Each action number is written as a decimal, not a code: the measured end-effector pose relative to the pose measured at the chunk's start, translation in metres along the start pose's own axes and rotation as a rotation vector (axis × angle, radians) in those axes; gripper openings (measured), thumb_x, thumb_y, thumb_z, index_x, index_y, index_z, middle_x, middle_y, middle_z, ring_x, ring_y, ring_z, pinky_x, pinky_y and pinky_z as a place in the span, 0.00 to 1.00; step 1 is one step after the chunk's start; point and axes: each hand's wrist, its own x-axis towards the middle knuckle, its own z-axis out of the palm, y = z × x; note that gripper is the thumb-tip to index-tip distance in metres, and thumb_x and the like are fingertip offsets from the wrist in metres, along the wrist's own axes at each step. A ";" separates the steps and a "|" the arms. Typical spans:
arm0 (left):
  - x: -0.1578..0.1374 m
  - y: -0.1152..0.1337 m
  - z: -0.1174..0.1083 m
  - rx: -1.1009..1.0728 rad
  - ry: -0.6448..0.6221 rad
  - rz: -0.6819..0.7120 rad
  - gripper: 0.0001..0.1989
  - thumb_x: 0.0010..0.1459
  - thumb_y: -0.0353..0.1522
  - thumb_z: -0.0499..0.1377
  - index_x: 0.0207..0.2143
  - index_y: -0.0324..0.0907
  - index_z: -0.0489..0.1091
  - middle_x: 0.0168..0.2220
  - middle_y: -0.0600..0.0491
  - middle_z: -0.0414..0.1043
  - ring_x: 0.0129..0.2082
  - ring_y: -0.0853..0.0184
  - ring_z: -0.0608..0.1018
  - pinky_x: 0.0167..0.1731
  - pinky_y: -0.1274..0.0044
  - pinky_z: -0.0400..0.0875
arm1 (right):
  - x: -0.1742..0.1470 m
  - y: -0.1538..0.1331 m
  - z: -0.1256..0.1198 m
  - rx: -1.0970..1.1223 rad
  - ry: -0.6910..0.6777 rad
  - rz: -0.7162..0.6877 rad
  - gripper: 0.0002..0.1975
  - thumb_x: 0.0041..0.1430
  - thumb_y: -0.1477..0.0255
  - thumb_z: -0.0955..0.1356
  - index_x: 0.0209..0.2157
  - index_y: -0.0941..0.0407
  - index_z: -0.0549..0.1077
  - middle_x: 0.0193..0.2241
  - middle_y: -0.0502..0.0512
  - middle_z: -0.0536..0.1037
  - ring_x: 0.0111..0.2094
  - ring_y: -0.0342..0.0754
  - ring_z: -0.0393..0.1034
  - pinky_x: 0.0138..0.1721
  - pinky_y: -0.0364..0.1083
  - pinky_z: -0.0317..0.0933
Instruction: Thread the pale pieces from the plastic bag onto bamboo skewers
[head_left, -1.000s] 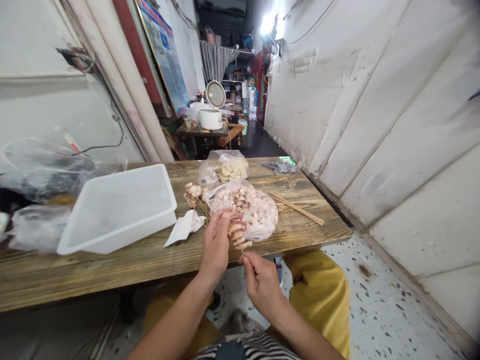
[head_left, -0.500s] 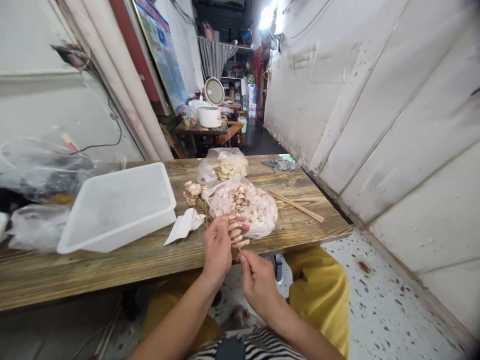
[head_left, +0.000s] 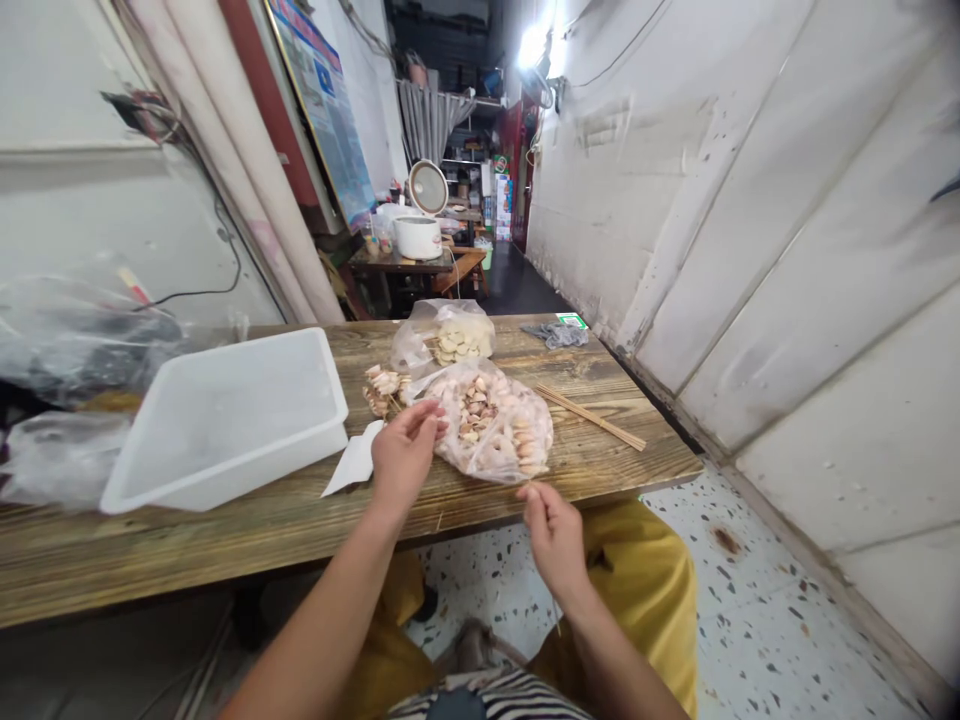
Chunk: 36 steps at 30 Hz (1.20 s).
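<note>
My left hand (head_left: pixel 403 455) is over the wooden table (head_left: pixel 225 530), its fingers pinched on a loaded skewer whose thin stick end (head_left: pixel 439 520) pokes out below the hand. It sits between a small pile of finished skewers (head_left: pixel 382 385) and a clear bag of pale meat pieces (head_left: pixel 495 425). My right hand (head_left: pixel 553 530) hovers at the table's front edge just below that bag, with its fingers curled together and nothing visible in them.
A white plastic tub (head_left: pixel 225 420) stands left of the hands, with a white paper scrap (head_left: pixel 352 462) beside it. A second bag of pieces (head_left: pixel 450 340) lies further back, bare bamboo sticks (head_left: pixel 592 415) at the right, crumpled plastic bags (head_left: pixel 75 350) at far left. A white wall (head_left: pixel 787 250) runs along the right.
My right hand has let go of the skewer's stick and dropped to the right. My left hand has carried the skewer up and left toward the pile.
</note>
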 end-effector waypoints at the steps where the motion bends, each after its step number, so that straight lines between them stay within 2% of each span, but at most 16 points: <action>1: 0.007 -0.003 -0.001 0.102 -0.036 0.040 0.16 0.49 0.37 0.57 0.39 0.39 0.72 0.36 0.47 0.76 0.32 0.64 0.77 0.37 0.71 0.71 | 0.001 0.005 -0.004 0.019 0.033 0.032 0.14 0.62 0.67 0.58 0.31 0.59 0.69 0.16 0.45 0.59 0.17 0.40 0.54 0.19 0.39 0.50; 4: 0.025 -0.009 0.005 0.470 -0.187 0.233 0.13 0.52 0.36 0.54 0.37 0.42 0.74 0.37 0.48 0.76 0.37 0.61 0.76 0.40 0.71 0.68 | 0.002 0.014 -0.013 0.075 0.068 0.086 0.14 0.62 0.65 0.59 0.32 0.59 0.69 0.16 0.44 0.57 0.18 0.40 0.53 0.19 0.38 0.49; 6: 0.035 -0.013 0.017 0.774 -0.362 0.339 0.14 0.53 0.34 0.52 0.37 0.43 0.75 0.39 0.48 0.76 0.41 0.59 0.75 0.40 0.72 0.66 | 0.002 0.015 -0.014 0.106 0.048 0.105 0.14 0.62 0.64 0.59 0.32 0.59 0.69 0.16 0.44 0.56 0.17 0.40 0.52 0.19 0.38 0.48; 9: 0.048 -0.019 0.038 1.124 -0.578 0.390 0.13 0.53 0.31 0.51 0.32 0.44 0.76 0.34 0.46 0.76 0.40 0.56 0.74 0.40 0.68 0.61 | 0.000 0.012 -0.012 0.122 0.017 0.115 0.15 0.62 0.63 0.59 0.31 0.59 0.68 0.16 0.43 0.55 0.17 0.39 0.50 0.18 0.38 0.47; 12: 0.062 -0.021 0.049 1.228 -0.629 0.382 0.10 0.49 0.29 0.53 0.24 0.42 0.75 0.29 0.44 0.75 0.38 0.54 0.73 0.42 0.63 0.56 | -0.002 0.012 -0.012 0.105 0.002 0.106 0.15 0.62 0.63 0.59 0.30 0.59 0.68 0.16 0.43 0.55 0.17 0.39 0.50 0.18 0.38 0.47; 15: 0.077 -0.019 0.044 1.282 -0.673 0.358 0.08 0.46 0.29 0.55 0.24 0.43 0.75 0.29 0.45 0.75 0.38 0.54 0.72 0.42 0.63 0.54 | -0.003 0.015 -0.013 0.106 -0.013 0.100 0.15 0.62 0.63 0.59 0.30 0.59 0.68 0.16 0.43 0.55 0.17 0.39 0.50 0.18 0.38 0.47; 19: 0.084 -0.013 0.033 1.313 -0.760 0.362 0.09 0.44 0.30 0.57 0.28 0.47 0.76 0.33 0.47 0.75 0.40 0.54 0.70 0.42 0.65 0.55 | -0.003 0.017 -0.013 0.133 -0.035 0.113 0.15 0.62 0.63 0.59 0.30 0.59 0.68 0.15 0.43 0.54 0.16 0.39 0.49 0.17 0.38 0.46; 22: 0.077 -0.011 0.036 1.326 -0.801 0.396 0.08 0.45 0.30 0.57 0.27 0.45 0.75 0.34 0.44 0.73 0.42 0.52 0.69 0.42 0.63 0.54 | -0.003 0.015 -0.010 0.144 -0.054 0.125 0.15 0.62 0.63 0.59 0.30 0.59 0.68 0.15 0.43 0.54 0.16 0.39 0.49 0.18 0.38 0.45; 26: 0.069 -0.006 0.041 1.318 -0.804 0.429 0.08 0.46 0.26 0.54 0.25 0.41 0.74 0.36 0.40 0.71 0.43 0.50 0.68 0.42 0.60 0.54 | -0.003 0.012 -0.011 0.127 -0.062 0.116 0.16 0.62 0.63 0.59 0.30 0.59 0.69 0.15 0.43 0.54 0.17 0.39 0.49 0.18 0.39 0.45; 30: 0.065 -0.001 0.036 1.258 -0.797 0.448 0.07 0.45 0.26 0.55 0.27 0.41 0.72 0.35 0.43 0.73 0.43 0.53 0.69 0.42 0.63 0.57 | -0.005 0.009 -0.012 0.110 -0.062 0.109 0.16 0.62 0.64 0.58 0.30 0.59 0.70 0.16 0.43 0.55 0.17 0.40 0.50 0.19 0.39 0.46; 32: 0.061 -0.003 0.032 1.095 -0.776 0.417 0.07 0.47 0.28 0.55 0.29 0.42 0.72 0.34 0.47 0.74 0.40 0.57 0.72 0.40 0.68 0.61 | -0.006 0.007 -0.010 0.107 -0.076 0.098 0.16 0.62 0.64 0.58 0.31 0.59 0.70 0.16 0.44 0.55 0.17 0.40 0.50 0.19 0.39 0.46; 34: 0.055 -0.009 0.027 0.812 -0.725 0.329 0.08 0.50 0.31 0.54 0.33 0.43 0.71 0.33 0.50 0.75 0.36 0.61 0.74 0.36 0.73 0.64 | -0.006 0.004 -0.007 0.100 -0.107 0.081 0.15 0.62 0.65 0.58 0.31 0.59 0.70 0.16 0.44 0.56 0.18 0.40 0.51 0.20 0.39 0.47; 36: 0.050 -0.017 0.022 0.614 -0.657 0.268 0.12 0.50 0.33 0.54 0.37 0.44 0.72 0.34 0.50 0.76 0.35 0.61 0.76 0.34 0.75 0.66 | -0.006 0.001 -0.003 0.083 -0.140 0.064 0.14 0.62 0.66 0.58 0.30 0.58 0.70 0.16 0.44 0.57 0.18 0.41 0.52 0.20 0.39 0.48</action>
